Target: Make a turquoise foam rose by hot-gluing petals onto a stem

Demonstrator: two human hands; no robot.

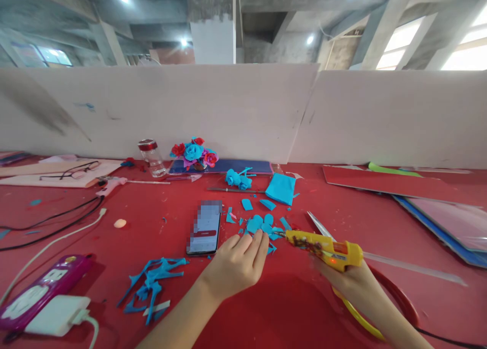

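Observation:
My right hand (344, 278) is wrapped round the grip of a yellow hot glue gun (323, 247), its small orange light lit. The gun's nozzle points left, close to the fingertips of my left hand (239, 260). Those left fingers are bent together in a pinch, and whatever is between them is hidden. Just beyond them lie cut blue petal pieces (254, 223) on the red table. Partly under my right hand and forearm is a pair of scissors (320, 225), blades pointing away. A clear glue stick (414, 269) extends to the right behind the gun.
A phone (204, 227) lies left of centre. Blue scraps (154, 283), a purple power strip (45, 288) with a white charger (57, 314), and a pink glue gun (112, 185) are leftward. Farther back stand a flower bouquet (195, 153), a glass jar (152, 159) and folded blue paper (280, 188).

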